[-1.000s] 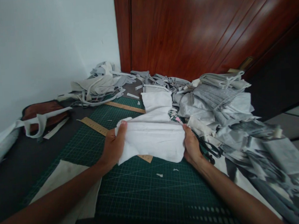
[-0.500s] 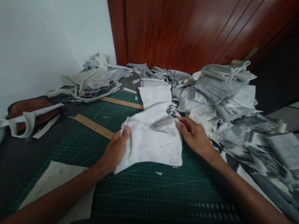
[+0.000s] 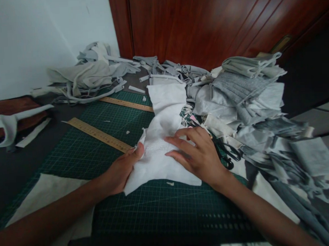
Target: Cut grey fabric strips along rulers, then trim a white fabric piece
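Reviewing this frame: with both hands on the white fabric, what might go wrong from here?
The scissors lie beside the right hand; a sideways sweep might catch the blades. The left hand pinches only the white fabric piece's edge, so its wrinkles may shift unevenly. The grey fabric pile looks loose and may slump onto the cutting mat.
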